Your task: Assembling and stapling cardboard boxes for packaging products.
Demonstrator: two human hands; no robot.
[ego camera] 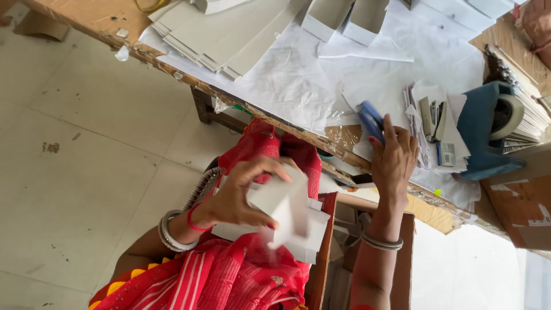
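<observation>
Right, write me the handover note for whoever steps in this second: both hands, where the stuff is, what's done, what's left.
Left hand: closed on a white card box, held over the lap and blurred by motion.
Right hand: stretched to the table edge, fingers on a blue tool; grip unclear.
Nearby: grey stapler and blue tape dispenser, to the right of that hand.
Done: folded boxes stand at the table's far side.
Left: a stack of flat card sheets lies unfolded. Whether the held box is finished can't be told.
</observation>
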